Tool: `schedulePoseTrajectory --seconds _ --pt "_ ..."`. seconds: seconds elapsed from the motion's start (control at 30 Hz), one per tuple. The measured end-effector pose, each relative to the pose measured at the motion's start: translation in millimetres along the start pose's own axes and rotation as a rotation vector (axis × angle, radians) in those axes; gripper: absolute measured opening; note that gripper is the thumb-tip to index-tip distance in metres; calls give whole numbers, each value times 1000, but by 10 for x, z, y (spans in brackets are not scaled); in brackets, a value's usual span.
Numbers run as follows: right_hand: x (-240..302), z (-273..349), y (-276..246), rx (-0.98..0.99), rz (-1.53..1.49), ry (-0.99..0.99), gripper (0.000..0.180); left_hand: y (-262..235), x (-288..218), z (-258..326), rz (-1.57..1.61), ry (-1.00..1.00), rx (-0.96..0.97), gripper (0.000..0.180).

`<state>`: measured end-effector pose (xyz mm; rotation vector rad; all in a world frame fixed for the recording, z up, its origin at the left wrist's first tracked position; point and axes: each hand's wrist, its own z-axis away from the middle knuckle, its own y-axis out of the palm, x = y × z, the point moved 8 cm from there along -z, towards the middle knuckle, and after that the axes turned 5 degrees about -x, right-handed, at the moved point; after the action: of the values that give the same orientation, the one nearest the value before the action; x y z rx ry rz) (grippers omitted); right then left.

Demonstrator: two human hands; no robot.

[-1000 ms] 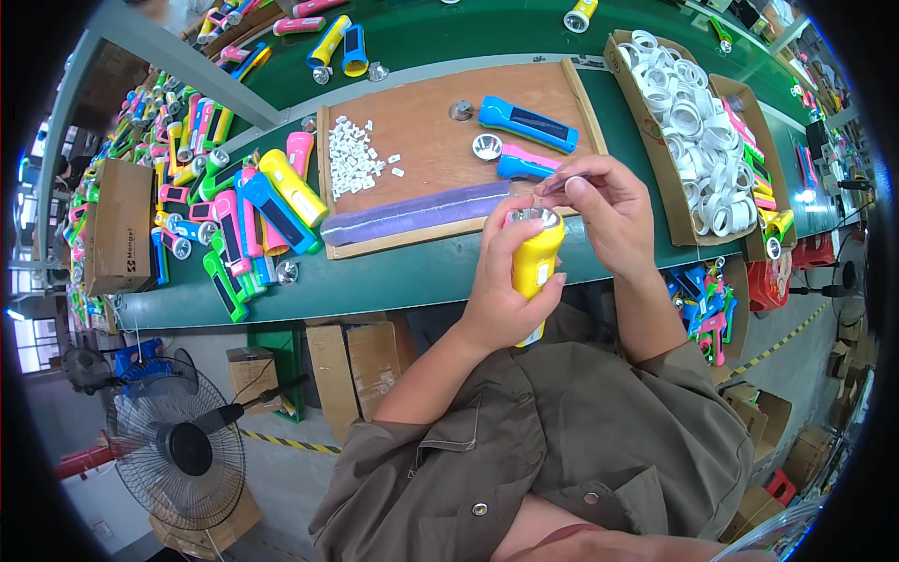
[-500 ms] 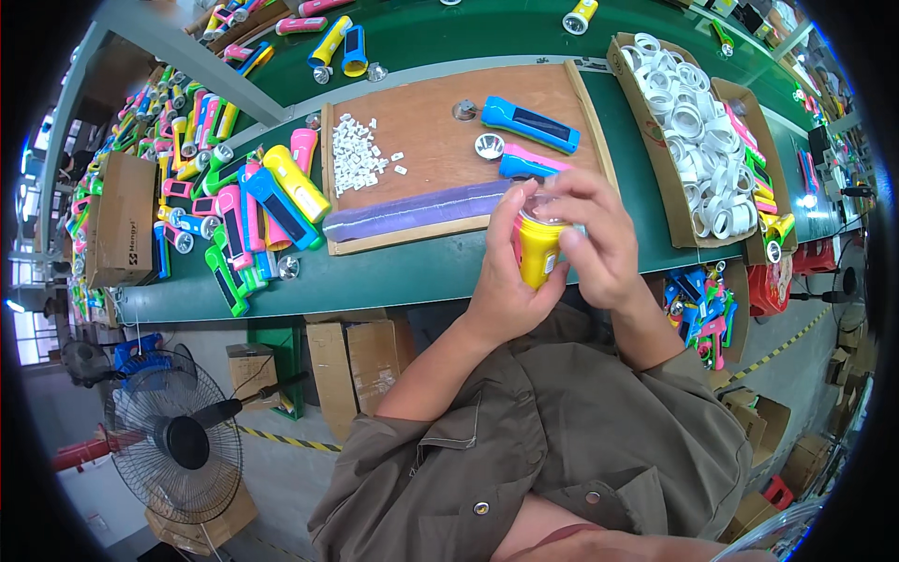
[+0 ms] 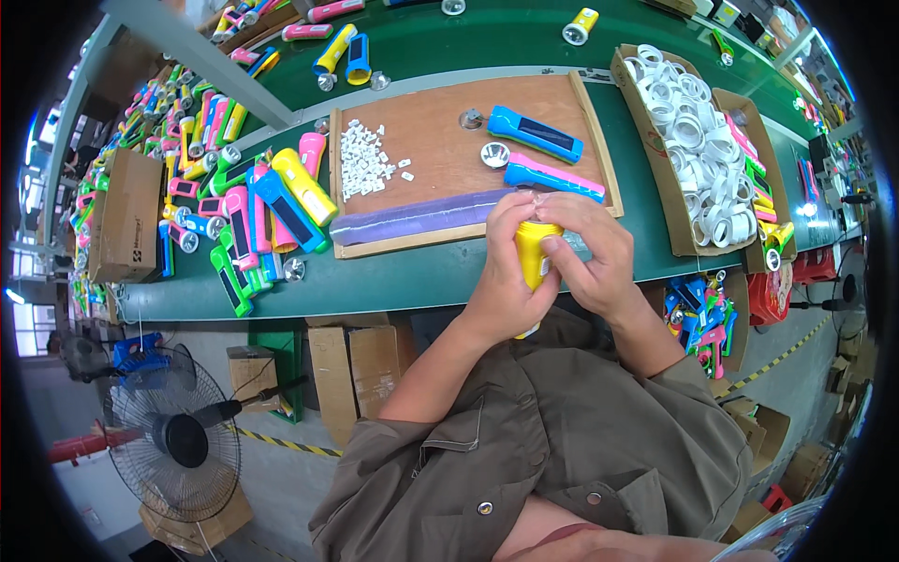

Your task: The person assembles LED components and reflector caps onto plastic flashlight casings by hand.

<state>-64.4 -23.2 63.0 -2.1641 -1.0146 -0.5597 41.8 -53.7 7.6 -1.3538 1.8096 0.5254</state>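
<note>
1. Your left hand [image 3: 506, 281] and right hand [image 3: 592, 258] have their fingers wrapped around one yellow flashlight [image 3: 534, 253], held just over the green tabletop [image 3: 421, 281] edge.
2. The cardboard box [image 3: 655, 178] holds many white rings [image 3: 698, 140].
3. Since a moment ago, your hands sit closer together.
4. Two flashlights [image 3: 536, 133] lie on the wooden board [image 3: 440, 159].

Glossy yellow plastic flashlight [image 3: 534, 253]; matt wooden board [image 3: 440, 140], green belt [image 3: 393, 281].

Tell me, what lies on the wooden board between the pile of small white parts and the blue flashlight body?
In the head view, bare board mostly; a small round silvery piece sits between the small white parts and the blue flashlight body.
</note>
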Motion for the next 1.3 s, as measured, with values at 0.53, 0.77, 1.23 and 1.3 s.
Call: schedulePoseTrajectory --seconds 0.53,0.77,1.23,1.3 --pt "-32 127 18 -22 -42 -40 28 -36 192 355 261 -84 -155 78" --pt "-139 541 182 71 -49 104 23 -22 373 994 129 -433 -79 78" --pt "-13 753 44 99 -28 125 26 80 54 946 -167 -55 -49 73" --pt "25 548 18 96 -33 74 27 31 10 753 -174 -5 -72 72"
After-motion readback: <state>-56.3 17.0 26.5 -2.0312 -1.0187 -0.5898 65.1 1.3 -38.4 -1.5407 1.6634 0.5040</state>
